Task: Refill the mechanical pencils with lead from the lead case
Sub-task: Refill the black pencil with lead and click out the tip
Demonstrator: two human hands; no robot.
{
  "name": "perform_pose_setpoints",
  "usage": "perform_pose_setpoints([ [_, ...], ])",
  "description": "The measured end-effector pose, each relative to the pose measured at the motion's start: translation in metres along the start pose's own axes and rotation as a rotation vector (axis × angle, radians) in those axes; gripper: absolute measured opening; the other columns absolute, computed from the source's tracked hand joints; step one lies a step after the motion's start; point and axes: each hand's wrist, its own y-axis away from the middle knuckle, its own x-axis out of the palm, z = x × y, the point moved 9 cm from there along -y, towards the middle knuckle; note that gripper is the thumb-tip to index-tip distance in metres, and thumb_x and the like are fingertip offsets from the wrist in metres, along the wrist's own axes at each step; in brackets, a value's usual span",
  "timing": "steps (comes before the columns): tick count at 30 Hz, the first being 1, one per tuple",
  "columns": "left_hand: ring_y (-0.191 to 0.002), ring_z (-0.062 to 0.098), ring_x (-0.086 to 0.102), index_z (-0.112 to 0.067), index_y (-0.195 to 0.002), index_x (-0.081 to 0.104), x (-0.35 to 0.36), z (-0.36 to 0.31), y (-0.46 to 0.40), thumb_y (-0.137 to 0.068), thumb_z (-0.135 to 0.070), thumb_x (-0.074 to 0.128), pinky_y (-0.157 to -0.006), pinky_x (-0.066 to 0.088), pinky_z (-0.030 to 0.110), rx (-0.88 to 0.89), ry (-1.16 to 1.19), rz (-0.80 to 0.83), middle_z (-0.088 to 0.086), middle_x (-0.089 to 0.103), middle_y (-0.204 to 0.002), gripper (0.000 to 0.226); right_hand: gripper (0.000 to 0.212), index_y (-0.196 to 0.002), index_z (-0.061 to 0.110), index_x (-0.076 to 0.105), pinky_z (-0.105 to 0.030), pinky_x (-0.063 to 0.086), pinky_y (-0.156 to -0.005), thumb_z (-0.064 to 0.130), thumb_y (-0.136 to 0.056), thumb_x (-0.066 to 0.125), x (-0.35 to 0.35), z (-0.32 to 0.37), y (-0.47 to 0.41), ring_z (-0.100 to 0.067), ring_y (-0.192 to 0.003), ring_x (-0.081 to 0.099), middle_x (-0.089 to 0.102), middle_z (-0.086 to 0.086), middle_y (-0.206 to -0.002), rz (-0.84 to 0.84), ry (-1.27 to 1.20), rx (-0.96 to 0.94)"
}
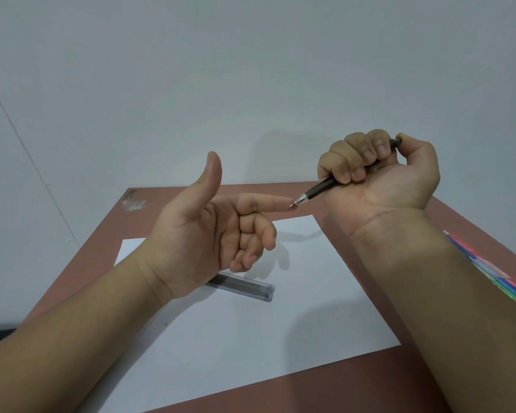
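Note:
My right hand (379, 174) grips a dark mechanical pencil (316, 192) in its fist, above the table, with the thumb on the pencil's back end. The pencil's clear, metal-tipped point aims left. My left hand (209, 231) is raised palm up, thumb upright; its straight index finger touches the pencil tip while the other fingers are curled and hold nothing. The clear lead case (245, 286), dark inside, lies on the white paper sheet (280, 329), partly hidden under my left hand.
Several coloured mechanical pencils (489, 271) lie at the right edge of the reddish-brown table (325, 391), partly hidden by my right forearm. A scrap of tape (133, 201) sits at the table's far left corner. A plain wall stands behind.

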Motion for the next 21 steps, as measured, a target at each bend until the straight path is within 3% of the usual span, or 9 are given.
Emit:
perform_pose_setpoints([
  [10,-0.057,0.024,0.050,-0.002,-0.126,0.066,-0.0015,0.0002,0.0004,-0.082,-0.079,0.030,-0.054,0.030,0.034,0.001,-0.002,-0.001,0.016,0.062,-0.083,0.096,0.036,-0.061,0.016,0.031,-0.022,0.020,-0.044,0.033,-0.092,0.032,-0.0021,-0.0020,-0.0007,-0.015,-0.042,0.019,0.027,0.002,-0.058,-0.011,-0.011,0.025],
  [12,-0.058,0.024,0.048,-0.003,-0.124,0.068,-0.0023,-0.0002,0.0010,-0.085,-0.069,0.039,-0.056,0.025,0.036,0.010,-0.020,-0.019,0.016,0.062,-0.082,0.082,0.036,-0.061,0.016,0.031,-0.022,0.020,-0.044,0.033,-0.092,0.032,-0.0019,-0.0023,-0.0002,-0.015,-0.042,0.019,0.027,0.002,-0.058,-0.011,-0.022,0.029],
  [16,-0.059,0.023,0.046,-0.005,-0.122,0.070,-0.0047,-0.0030,0.0034,-0.090,-0.028,0.050,-0.055,0.026,0.034,0.072,-0.101,-0.076,0.014,0.061,-0.079,0.044,0.036,-0.060,0.016,0.032,-0.022,0.019,-0.044,0.033,-0.092,0.032,-0.0013,-0.0021,0.0005,-0.015,-0.042,0.019,0.027,0.003,-0.058,-0.012,-0.039,0.031],
  [21,-0.053,0.017,0.046,-0.017,-0.108,0.078,-0.0088,-0.0039,0.0038,-0.086,-0.018,0.059,-0.050,0.032,0.023,0.079,-0.217,-0.209,0.006,0.061,-0.069,0.030,0.036,-0.061,0.016,0.032,-0.023,0.019,-0.045,0.033,-0.093,0.032,-0.0012,-0.0048,0.0016,-0.015,-0.043,0.019,0.027,0.003,-0.059,-0.011,-0.041,0.041],
])
